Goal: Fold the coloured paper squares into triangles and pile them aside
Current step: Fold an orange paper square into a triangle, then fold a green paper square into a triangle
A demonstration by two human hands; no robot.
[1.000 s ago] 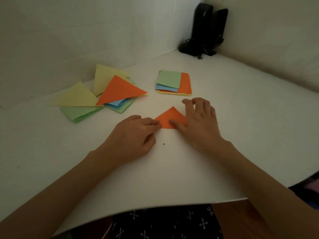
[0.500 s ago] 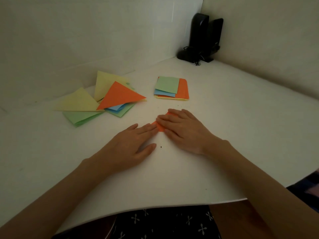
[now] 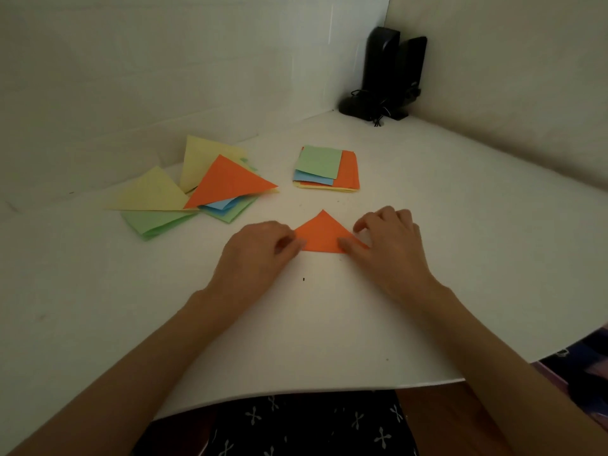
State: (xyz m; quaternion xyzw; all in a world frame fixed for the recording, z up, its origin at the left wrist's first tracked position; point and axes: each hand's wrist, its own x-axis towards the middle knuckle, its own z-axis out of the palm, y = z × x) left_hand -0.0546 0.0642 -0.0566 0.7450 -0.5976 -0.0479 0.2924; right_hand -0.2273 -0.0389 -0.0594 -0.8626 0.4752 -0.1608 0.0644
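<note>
Pinching its two bottom corners, the left hand [image 3: 260, 250] and right hand [image 3: 390, 246] hold the orange triangle [image 3: 320, 234] on the table [image 3: 329, 327].

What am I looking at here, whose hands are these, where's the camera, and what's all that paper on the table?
There is no machine here: a person works with two bare hands. The picture comes from a camera worn on the person's head, looking forward and down, so the arms reach in from below. The left hand and right hand each grip a bottom corner of an orange triangle lying flat on the white table. Farther left lies a loose pile of folded triangles, yellow, orange, green and blue. Behind the hands sits a stack of unfolded squares, green on top. Two black speakers stand in the far corner.
</note>
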